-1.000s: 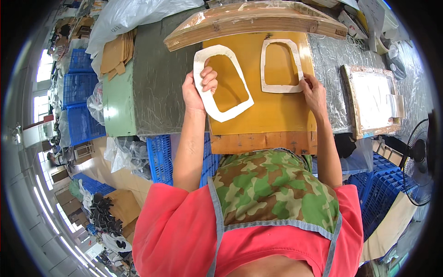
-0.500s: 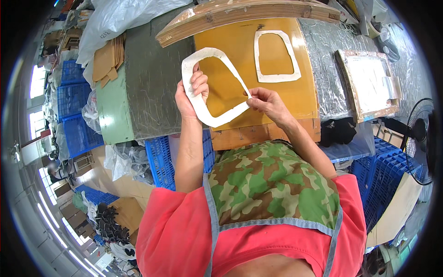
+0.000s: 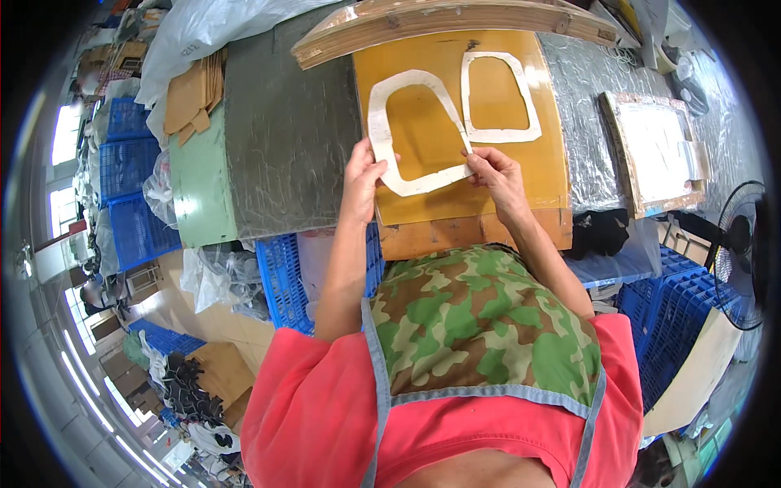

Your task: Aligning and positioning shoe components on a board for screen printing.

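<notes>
- Your left hand (image 3: 364, 180) has its thumb closed over the lower left side of the large white flat loop with rounded upper corners (image 3: 380, 122), with fingers under it and a fingertip showing through the opening.
- Your right hand (image 3: 494, 173) pinches that loop's lower right corner between thumb and forefinger; the other fingers are curled in.
- You have the loop tilted above the glossy yellow rectangular board (image 3: 547, 175), in front of your camouflage cloth apron (image 3: 488, 333).
- A second white flat loop (image 3: 500, 135) lies on the board just beyond your right hand; the two edges meet in view, and you cannot tell whether they touch.
- A long pale wooden bar (image 3: 455, 20) crosses the board's far end, standing in your way there.
- To your right are a wood-framed white panel (image 3: 655, 154) and, farther out, a round black fan (image 3: 739, 232).
- Brown cardboard pieces (image 3: 191, 98) lie well to your left.
</notes>
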Demonstrator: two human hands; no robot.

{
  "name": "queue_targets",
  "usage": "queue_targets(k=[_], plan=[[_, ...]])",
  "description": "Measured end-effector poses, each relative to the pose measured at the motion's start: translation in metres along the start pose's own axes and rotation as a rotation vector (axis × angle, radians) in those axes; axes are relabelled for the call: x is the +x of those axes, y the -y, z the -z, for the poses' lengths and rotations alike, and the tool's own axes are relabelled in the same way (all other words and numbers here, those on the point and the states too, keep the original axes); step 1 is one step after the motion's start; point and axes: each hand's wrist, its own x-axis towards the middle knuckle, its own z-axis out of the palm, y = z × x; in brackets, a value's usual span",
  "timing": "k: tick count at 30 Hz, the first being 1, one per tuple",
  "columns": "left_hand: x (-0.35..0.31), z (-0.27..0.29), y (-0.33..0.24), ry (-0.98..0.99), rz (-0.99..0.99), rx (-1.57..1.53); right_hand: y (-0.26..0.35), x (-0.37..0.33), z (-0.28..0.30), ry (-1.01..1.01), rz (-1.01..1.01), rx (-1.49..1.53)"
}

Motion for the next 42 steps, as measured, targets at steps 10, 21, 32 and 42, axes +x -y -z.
queue_targets(k=[10, 21, 32, 42], plan=[[0.026, 0.005, 0.021, -0.094, -0.189, 0.142, 0.015, 0.006, 0.021, -0.183, 0.377, -0.76], [0.003, -0.035, 0.024, -0.124, -0.558, 1.324, 0.029, 0.027, 0.086, -0.454, 0.642, -1.282], [0.025, -0.047, 0.029, 0.192, -0.804, 1.671, 0.029, 0.025, 0.078, -0.433, 0.612, -1.396], [0.01, -0.057, 0.022, 0.25, -0.796, 1.763, 0.025, 0.027, 0.084, -0.457, 0.655, -1.314]])
